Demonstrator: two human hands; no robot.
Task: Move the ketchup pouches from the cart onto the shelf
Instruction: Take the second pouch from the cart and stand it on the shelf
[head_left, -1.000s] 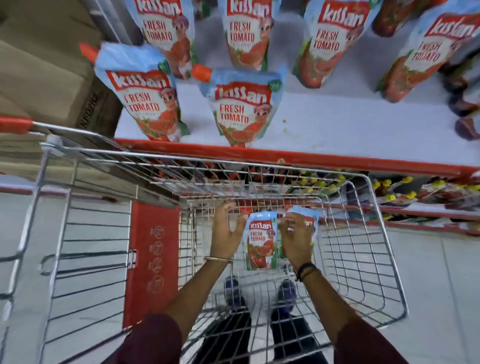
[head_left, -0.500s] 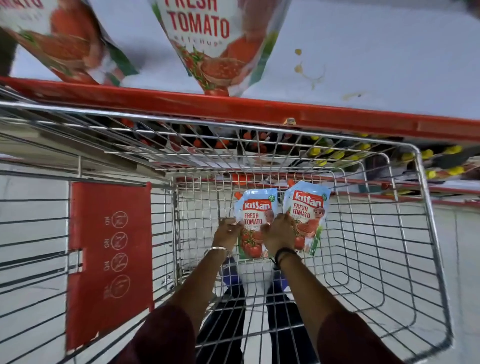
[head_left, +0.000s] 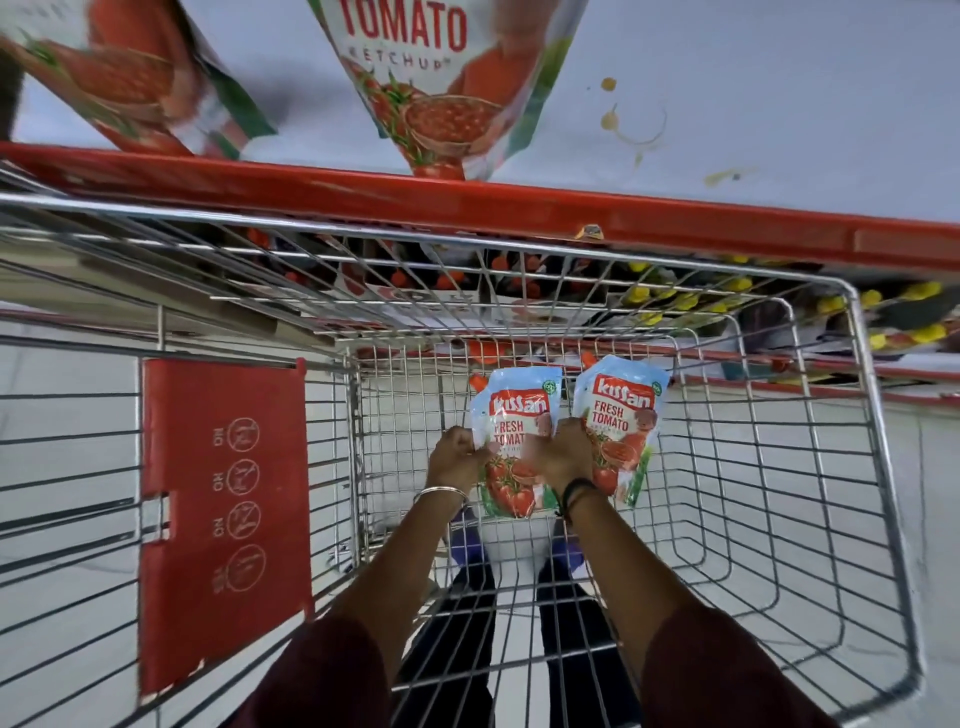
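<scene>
Two ketchup pouches stand side by side inside the wire cart (head_left: 862, 395). My left hand (head_left: 454, 457) grips the left pouch (head_left: 514, 415) at its left edge. My right hand (head_left: 563, 457) lies between the two, gripping the right pouch (head_left: 621, 415) at its lower left. Both pouches are pale blue with red labels and orange caps, held upright above the cart floor. On the white shelf (head_left: 779, 130) above, two more pouches lie flat: one at top centre (head_left: 441, 88) and one at top left (head_left: 130, 78).
The shelf's red front edge (head_left: 519, 202) runs just above the cart's far rim. A red child-seat flap (head_left: 223, 519) hangs in the cart at the left. Lower shelves with bottles with yellow caps (head_left: 727, 296) show through the wire. Stains mark the shelf at right.
The head camera has dipped closer to the cart. Both hands went from reaching for the pouches to gripping one each and lifting them slightly.
</scene>
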